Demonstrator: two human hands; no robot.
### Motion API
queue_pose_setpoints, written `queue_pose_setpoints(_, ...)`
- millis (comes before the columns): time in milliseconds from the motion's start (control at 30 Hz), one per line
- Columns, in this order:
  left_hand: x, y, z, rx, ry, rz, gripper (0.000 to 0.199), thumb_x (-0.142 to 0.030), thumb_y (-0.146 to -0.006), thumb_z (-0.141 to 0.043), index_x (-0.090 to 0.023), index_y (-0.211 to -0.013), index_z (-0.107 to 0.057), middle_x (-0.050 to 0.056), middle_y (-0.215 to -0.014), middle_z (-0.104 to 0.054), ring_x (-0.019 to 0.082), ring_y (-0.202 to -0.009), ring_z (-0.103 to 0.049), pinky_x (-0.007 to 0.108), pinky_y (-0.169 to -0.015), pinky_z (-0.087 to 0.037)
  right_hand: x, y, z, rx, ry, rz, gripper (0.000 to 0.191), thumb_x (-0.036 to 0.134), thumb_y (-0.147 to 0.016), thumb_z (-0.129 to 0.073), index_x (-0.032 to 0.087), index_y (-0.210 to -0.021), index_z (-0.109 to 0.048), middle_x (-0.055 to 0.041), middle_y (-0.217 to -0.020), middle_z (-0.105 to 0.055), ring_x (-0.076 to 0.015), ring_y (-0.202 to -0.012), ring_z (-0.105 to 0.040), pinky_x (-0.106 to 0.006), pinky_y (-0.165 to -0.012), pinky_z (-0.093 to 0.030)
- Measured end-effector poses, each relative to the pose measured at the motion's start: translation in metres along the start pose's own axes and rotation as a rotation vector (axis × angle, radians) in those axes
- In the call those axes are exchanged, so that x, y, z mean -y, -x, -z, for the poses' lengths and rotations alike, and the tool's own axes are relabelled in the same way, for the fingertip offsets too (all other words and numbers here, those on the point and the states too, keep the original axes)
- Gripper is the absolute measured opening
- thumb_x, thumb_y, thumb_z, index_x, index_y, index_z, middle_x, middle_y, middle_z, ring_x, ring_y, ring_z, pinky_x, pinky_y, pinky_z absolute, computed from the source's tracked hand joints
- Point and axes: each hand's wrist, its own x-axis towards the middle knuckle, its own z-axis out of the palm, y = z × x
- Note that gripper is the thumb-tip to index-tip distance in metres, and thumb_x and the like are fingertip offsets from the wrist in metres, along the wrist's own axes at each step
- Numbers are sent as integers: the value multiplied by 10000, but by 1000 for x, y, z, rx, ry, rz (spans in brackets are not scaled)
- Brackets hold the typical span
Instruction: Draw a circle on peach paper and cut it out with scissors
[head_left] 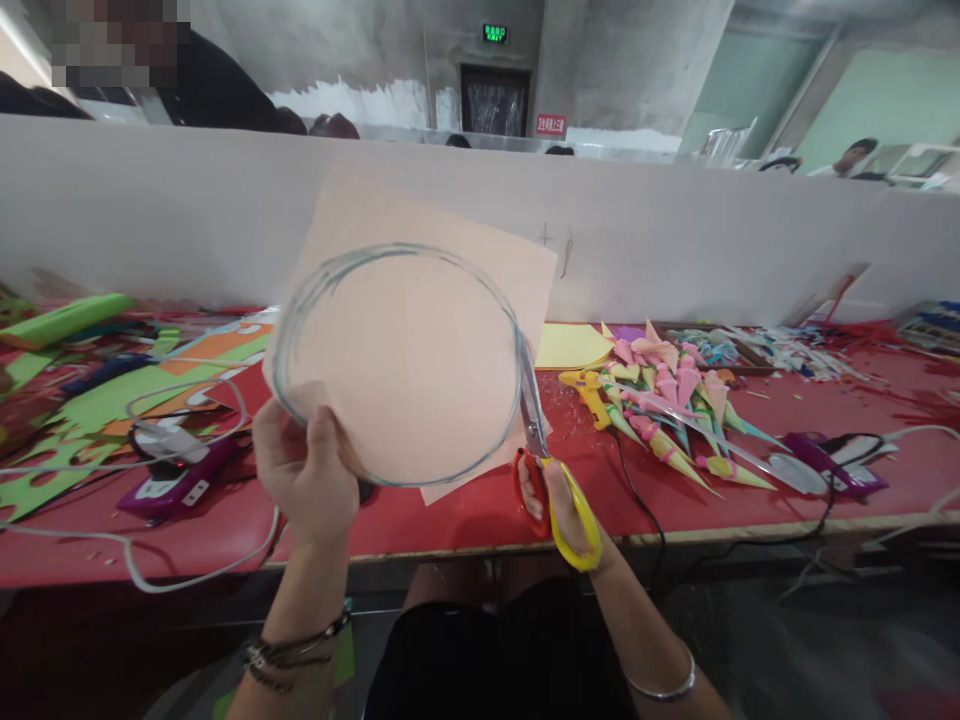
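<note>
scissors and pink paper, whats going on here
A person holds a peach-pink sheet up over a red table. The left hand grips its lower edge; the right hand works red-and-yellow scissors, blades at the drawn circle's right side. Paper cones lie to the right.

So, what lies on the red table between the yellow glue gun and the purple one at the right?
In the head view, a pile of paper cones lies between the yellow glue gun and the purple glue gun.
</note>
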Motion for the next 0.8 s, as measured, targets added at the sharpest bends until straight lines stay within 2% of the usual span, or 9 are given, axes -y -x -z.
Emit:
queue_pose_setpoints(33, 1, 4, 0, 13, 106, 47, 325, -321, -642, -592, -266, -952, -509, -19, -924, -594, 143, -899, -542, 250, -769, -431, 1, 0, -1, -1, -13, 9, 476, 638, -757, -310, 182, -714, -439, 73, -476, -313, -55, -376, -245, -175, -348, -218)
queue_pose_setpoints(67, 4, 9, 0, 111, 172, 176, 352, -324, -621, -611, -275, -959, -524, -11, -949, -610, 159, -933, -543, 257, -770, -443, 2, -1, -2, -3, -22, 13, 477, 642, -752, -312, 184, -702, -432, 75, -472, -304, -57, -376, -244, -176, -349, -222)
queue_pose_setpoints(167, 24, 33, 4, 375, 182, 694, 351, -457, -619, -577, -225, -884, -584, 60, -864, -659, 236, -941, -568, 325, -715, -491, 4, -2, -4, -11, -32, -9, 475, 651, -732, -335, 185, -689, -419, 75, -477, -300, -57, -383, -250, -176, -352, -235)
queue_pose_setpoints(233, 37, 48, 6, 481, 152, 893, 317, -404, -597, -622, -216, -851, -600, 68, -804, -672, 242, -876, -600, 332, -672, -508, 3, -2, -4, -5, -26, -46, 473, 655, -722, -352, 187, -687, -412, 77, -477, -304, -55, -378, -250, -171, -342, -231)
queue_pose_setpoints(300, 44, 56, 5, 526, 117, 999, 283, -341, -586, -658, -193, -822, -611, 73, -763, -678, 224, -774, -626, 314, -625, -515, 1, -3, -2, -1, 3, -69, 469, 654, -723, -353, 191, -661, -396, 77, -470, -307, -55, -369, -253, -168, -327, -228)
queue_pose_setpoints(367, 45, 56, 2, 501, 69, 958, 276, -289, -568, -685, -165, -806, -619, 77, -744, -681, 206, -712, -631, 294, -606, -514, -1, -4, 0, -13, 28, -48, 465, 645, -736, -343, 193, -632, -381, 74, -467, -313, -55, -366, -258, -171, -326, -233)
queue_pose_setpoints(567, 37, 38, 4, 361, -223, 498, 280, -344, -591, -665, -121, -759, -641, 62, -754, -684, 205, -756, -616, 268, -631, -492, -7, -6, 1, 10, 0, 14, 448, 620, -766, -321, 192, -685, -422, 76, -459, -292, -60, -373, -237, -183, -350, -212)
queue_pose_setpoints(700, 30, 28, 11, 259, -319, 370, 263, -357, -615, -636, -124, -735, -656, 49, -733, -682, 204, -777, -611, 259, -643, -488, -6, -4, 3, 49, -17, 13, 456, 631, -747, -347, 186, -711, -443, 66, -505, -302, -57, -391, -235, -189, -362, -201)
queue_pose_setpoints(800, 22, 22, 13, 190, -343, 302, 256, -352, -631, -617, -127, -745, -665, 46, -720, -679, 195, -780, -614, 255, -664, -490, 1, -2, 6, 145, -1, 20, 450, 628, -740, -367, 188, -767, -459, 56, -554, -314, -61, -418, -267, -190, -379, -235)
